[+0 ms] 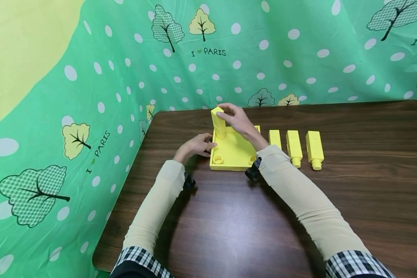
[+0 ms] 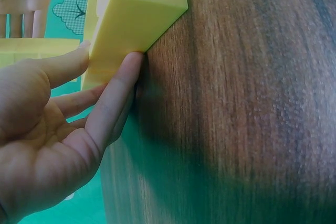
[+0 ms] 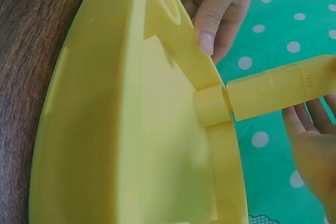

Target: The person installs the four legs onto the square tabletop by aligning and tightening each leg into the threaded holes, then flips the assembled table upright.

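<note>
A square yellow tray (image 1: pixel 234 150) with raised edges and round sockets in its corners lies on the table. At its far left corner a square yellow post (image 1: pixel 218 119) stands upright, its lower end meeting the round socket (image 3: pixel 211 106) there. My right hand (image 1: pixel 239 120) holds the post's upper end between thumb and fingers. At the tray's left side my left hand (image 1: pixel 197 145) holds the edge, its thumb at the rim and its fingers against the outer wall. The right forearm hides part of the tray's right side.
Several more yellow posts lie on the brown wooden table (image 1: pixel 229 220) right of the tray, among them a middle post (image 1: pixel 294 146) and an outer post (image 1: pixel 314 148). Their round pegs point towards me. Green printed cloth (image 1: pixel 264 58) hangs behind and left of the table.
</note>
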`<action>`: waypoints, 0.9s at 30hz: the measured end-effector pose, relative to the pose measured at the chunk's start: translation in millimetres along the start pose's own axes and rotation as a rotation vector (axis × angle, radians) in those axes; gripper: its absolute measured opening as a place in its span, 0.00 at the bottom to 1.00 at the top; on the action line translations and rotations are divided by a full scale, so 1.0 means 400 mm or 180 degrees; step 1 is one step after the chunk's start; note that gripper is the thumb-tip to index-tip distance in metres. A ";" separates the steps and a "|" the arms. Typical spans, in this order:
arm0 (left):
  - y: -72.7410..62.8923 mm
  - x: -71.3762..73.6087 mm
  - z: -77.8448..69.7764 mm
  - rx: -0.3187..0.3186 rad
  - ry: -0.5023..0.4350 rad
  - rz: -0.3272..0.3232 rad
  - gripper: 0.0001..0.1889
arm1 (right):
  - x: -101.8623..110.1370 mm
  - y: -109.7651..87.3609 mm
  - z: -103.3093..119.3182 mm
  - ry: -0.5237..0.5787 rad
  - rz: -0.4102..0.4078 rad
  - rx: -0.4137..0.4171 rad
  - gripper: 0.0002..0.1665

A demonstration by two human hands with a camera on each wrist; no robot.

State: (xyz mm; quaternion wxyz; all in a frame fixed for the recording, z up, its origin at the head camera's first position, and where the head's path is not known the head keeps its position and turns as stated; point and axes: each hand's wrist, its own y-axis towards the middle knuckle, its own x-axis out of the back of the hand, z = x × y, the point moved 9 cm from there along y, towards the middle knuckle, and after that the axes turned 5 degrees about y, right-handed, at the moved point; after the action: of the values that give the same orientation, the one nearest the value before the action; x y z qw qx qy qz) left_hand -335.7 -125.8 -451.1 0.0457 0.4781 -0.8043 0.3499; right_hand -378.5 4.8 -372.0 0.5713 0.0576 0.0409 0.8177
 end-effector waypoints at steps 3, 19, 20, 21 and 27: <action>-0.001 -0.001 0.001 -0.0006 -0.0012 0.0006 0.29 | 0.000 -0.007 0.014 0.0029 -0.0052 -0.0032 0.27; 0.000 0.002 -0.003 0.0014 0.0008 0.0024 0.29 | 0.014 0.002 0.004 -0.0348 -0.0453 0.0057 0.28; 0.000 0.002 -0.004 0.0016 0.0014 0.0024 0.29 | 0.014 0.003 0.004 -0.0375 -0.0470 0.0077 0.28; 0.000 0.002 -0.004 0.0017 0.0021 0.0024 0.29 | 0.014 0.003 0.004 -0.0389 -0.0482 0.0098 0.28; -0.003 0.001 -0.005 0.0003 0.0050 0.0027 0.30 | 0.009 0.001 0.008 -0.0407 -0.0495 0.0134 0.27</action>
State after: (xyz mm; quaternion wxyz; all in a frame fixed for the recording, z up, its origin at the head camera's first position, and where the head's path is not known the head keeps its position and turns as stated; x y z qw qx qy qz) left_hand -335.6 -125.4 -448.9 0.0503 0.4719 -0.8058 0.3542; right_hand -379.5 8.3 -368.6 0.6332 0.1184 0.0258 0.7644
